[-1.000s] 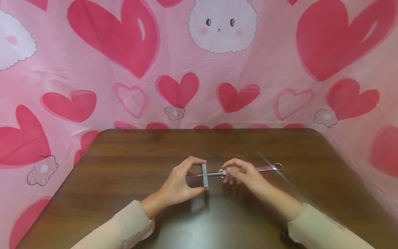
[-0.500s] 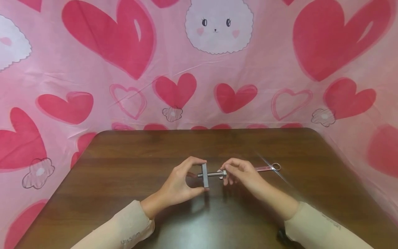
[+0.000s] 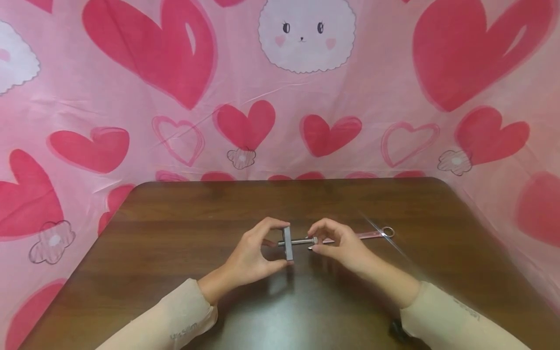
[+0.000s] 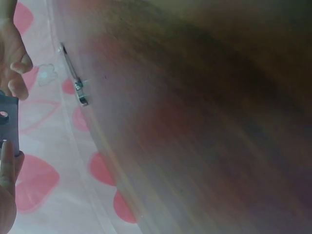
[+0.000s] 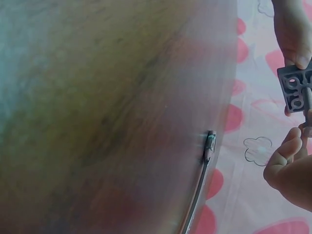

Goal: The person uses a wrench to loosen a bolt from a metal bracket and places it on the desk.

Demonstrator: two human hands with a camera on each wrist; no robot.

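Observation:
My left hand (image 3: pixel 251 250) holds a flat grey block (image 3: pixel 288 243) upright by its edges, thumb below and fingers above. Round holes show in the block's face (image 5: pixel 294 92) in the right wrist view. A silver hex bolt (image 3: pixel 302 241) runs level through the block, its tip showing on the left side. At the bolt's head, my right hand (image 3: pixel 345 243) has its thumb and index finger curled around it. A combination wrench (image 3: pixel 372 235) lies on the table behind the right hand, which partly hides it.
The brown wooden table (image 3: pixel 210 209) has rounded far corners and meets a pink heart-patterned cloth (image 3: pixel 288 87) behind. A small dark object (image 3: pixel 397 330) sits by the right sleeve, partly hidden.
The right fingers have shifted about the bolt's head, from straighter fingers to a curled thumb and index finger around it. The left hand and the block stay nearly in place.

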